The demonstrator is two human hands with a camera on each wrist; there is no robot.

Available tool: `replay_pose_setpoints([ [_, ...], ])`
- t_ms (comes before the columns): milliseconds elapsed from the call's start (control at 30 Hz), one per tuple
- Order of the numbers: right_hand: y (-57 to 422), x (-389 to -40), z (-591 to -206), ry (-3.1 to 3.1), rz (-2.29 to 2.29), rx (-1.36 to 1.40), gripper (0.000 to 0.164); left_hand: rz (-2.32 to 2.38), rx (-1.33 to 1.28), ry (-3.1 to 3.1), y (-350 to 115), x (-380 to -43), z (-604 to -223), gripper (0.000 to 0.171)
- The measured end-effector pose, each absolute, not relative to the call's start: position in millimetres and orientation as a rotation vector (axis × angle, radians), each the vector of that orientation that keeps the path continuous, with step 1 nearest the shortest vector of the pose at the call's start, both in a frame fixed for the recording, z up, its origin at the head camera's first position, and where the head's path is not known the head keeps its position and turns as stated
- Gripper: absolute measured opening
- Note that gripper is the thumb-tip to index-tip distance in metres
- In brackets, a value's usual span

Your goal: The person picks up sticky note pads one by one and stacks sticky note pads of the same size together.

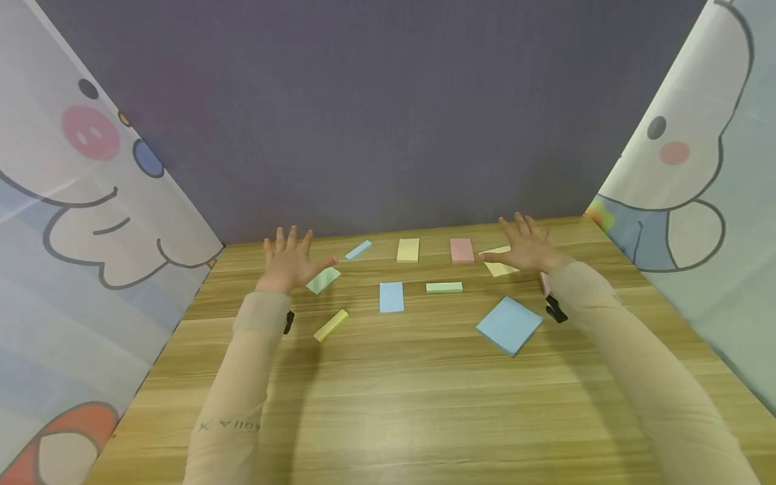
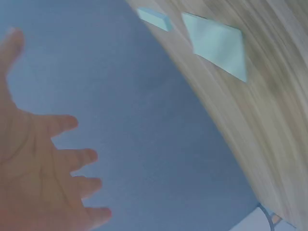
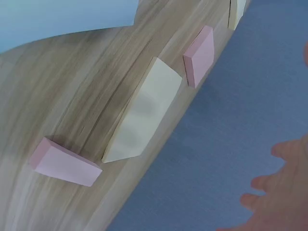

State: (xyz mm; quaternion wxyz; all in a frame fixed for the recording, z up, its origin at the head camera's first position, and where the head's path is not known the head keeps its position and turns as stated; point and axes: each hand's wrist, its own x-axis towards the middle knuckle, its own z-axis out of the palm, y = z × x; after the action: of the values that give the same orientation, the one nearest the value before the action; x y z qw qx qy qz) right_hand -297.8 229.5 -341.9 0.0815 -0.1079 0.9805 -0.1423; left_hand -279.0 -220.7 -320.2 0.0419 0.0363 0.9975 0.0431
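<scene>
Head view: A person's left hand (image 1: 288,265) and right hand (image 1: 527,249), empty, fingers apart, hover beside a mint-green paper pad (image 1: 324,280), far left, and over a pale-yellow paper pad (image 1: 500,269), far right; a carelessly lowered palm could skew either.

Light blue pads (image 1: 509,326), pink pads (image 1: 462,250), pale yellow pads (image 1: 408,250) and mint-green pads (image 1: 444,287) stand out against a tan, streaked wood-grain tabletop (image 1: 388,404), with beige sleeves (image 1: 233,387), a dark purple-grey backdrop (image 1: 388,121) and pale side panels (image 1: 36,296) bearing dark-outlined cartoon figures.
</scene>
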Motion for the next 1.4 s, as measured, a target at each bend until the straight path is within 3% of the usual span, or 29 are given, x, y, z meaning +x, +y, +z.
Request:
replay_pose_setpoints([
  [367, 228.1, -276.6, -333.4, 3.103, -0.343, -0.492, 0.083, 0.265, 0.258, 3.170, -206.0, -255.5, -314.9, 0.067],
  [733, 223.1, -248.2, -335.5, 3.157, -0.444, -0.524, 0.051, 0.894, 0.560, 3.392, -195.5, -221.0, -330.5, 0.031],
  [1000, 222.5, -234.7, -353.1, 3.106, -0.463, -0.558, 0.045, 0.939, 0.656, 3.316, -195.1, -207.6, -348.1, 0.025],
  [1233, 214.6, -223.8, -369.8, 3.103, -0.438, -0.769, 0.043, 0.917, 0.770, 3.214, -191.5, -206.1, -364.8, 0.023],
  [1400, 206.3, -218.1, -374.6, 3.091, -0.409, -0.840, 0.045, 0.902, 0.792, 3.042, -184.5, -213.4, -372.0, 0.030],
])
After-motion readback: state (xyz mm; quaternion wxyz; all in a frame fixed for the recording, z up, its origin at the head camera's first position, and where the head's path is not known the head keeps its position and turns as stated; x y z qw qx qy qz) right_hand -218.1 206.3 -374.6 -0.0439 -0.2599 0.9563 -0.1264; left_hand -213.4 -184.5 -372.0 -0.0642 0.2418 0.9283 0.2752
